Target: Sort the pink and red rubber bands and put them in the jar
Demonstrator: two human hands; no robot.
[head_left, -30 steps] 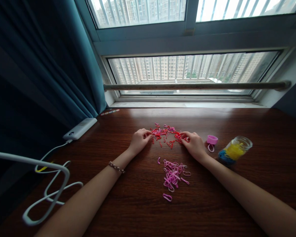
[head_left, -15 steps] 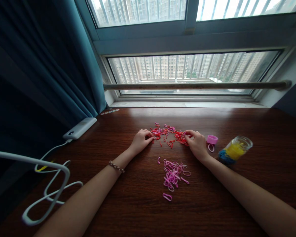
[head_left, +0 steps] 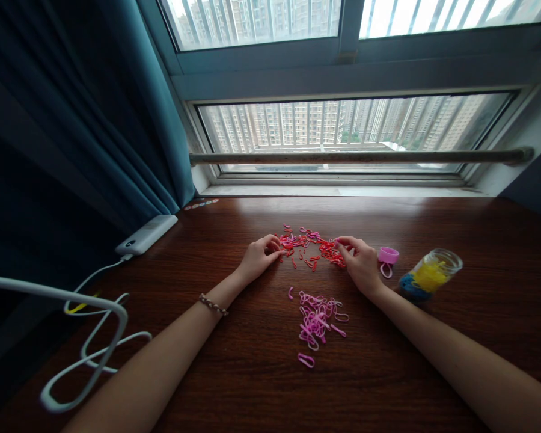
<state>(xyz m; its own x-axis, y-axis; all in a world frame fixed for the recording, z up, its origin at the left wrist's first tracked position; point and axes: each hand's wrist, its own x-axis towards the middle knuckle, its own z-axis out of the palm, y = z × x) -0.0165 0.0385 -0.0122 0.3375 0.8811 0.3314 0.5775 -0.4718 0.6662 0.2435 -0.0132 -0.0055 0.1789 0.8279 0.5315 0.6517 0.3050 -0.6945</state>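
A loose pile of small red and pink rubber bands (head_left: 303, 242) lies in the middle of the table. At its left edge is my left hand (head_left: 259, 258), thumb and curled fingers slightly apart, the tips touching the outer bands. From the right, my right hand (head_left: 359, 263) reaches into the denser red bands (head_left: 330, 252). Its thumb and index finger are pinched together, with a bit of pink showing at the tips, apparently a pink band. Nearer to me, between my forearms, is a separate heap of pink rubber bands (head_left: 316, 319), with a single pink band (head_left: 306, 360) below it.
A tilted glass jar (head_left: 430, 275) with yellow and blue bands rests beside my right forearm. A pink cap (head_left: 388, 255) and a pale pink loop lie near it. On the left are a white power bank (head_left: 146, 234), a white cable (head_left: 90, 355) and a blue curtain (head_left: 130, 108).
My left hand has shifted very slightly right, its thumb reaching a little further over the bands. My right hand has barely moved, and the pink heap lies as before.
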